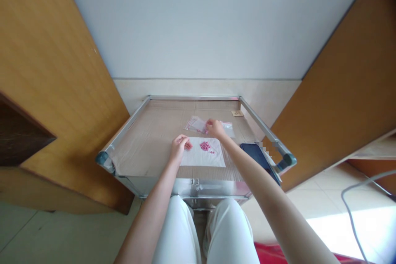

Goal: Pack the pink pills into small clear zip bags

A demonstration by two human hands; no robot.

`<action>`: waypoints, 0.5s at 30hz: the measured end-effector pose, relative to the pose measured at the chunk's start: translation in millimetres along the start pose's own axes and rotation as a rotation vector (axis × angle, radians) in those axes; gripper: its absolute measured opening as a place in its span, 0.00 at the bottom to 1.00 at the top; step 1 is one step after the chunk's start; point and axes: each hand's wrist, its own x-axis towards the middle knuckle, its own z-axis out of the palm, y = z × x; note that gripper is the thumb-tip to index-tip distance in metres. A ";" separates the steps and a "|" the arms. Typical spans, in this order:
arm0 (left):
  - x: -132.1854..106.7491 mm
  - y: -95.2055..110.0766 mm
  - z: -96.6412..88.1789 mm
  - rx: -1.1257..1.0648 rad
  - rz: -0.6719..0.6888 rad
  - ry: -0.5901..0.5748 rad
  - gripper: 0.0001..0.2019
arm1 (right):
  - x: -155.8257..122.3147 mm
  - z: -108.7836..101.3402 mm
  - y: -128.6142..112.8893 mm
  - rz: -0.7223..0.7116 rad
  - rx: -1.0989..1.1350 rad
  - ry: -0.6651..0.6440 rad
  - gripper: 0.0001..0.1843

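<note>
My left hand rests at the left edge of a white paper sheet, its curled fingers close to a small heap of pink round tablets. Whether those fingers hold a tablet is too small to tell. Farther back, my right hand pinches a clear zip-top plastic bag lying flat on the cardboard. Some pink tablets seem to lie inside the bag. A second clear bag lies beyond that hand, partly hidden by it.
The sheet and bags lie on brown cardboard in a steel-framed cart. A dark blue phone leans at the right rail. A small brown card lies at the back right. Wooden panels stand on both sides, with a wall behind and a grey cable on the floor.
</note>
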 end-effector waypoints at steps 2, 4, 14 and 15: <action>-0.3 0.5 0.9 -0.004 0.029 0.029 0.09 | -3.8 -2.0 -0.5 0.073 0.259 0.081 0.09; -0.2 0.9 1.7 -0.029 0.051 0.054 0.09 | -10.5 -3.1 -2.9 0.119 0.511 0.146 0.08; 4.5 11.5 11.9 -0.345 -0.285 -0.112 0.17 | -72.0 -9.4 -31.0 0.009 1.305 0.118 0.11; 4.6 14.7 15.3 -0.381 -0.294 -0.128 0.17 | -77.3 -9.0 -32.9 0.003 1.329 0.098 0.11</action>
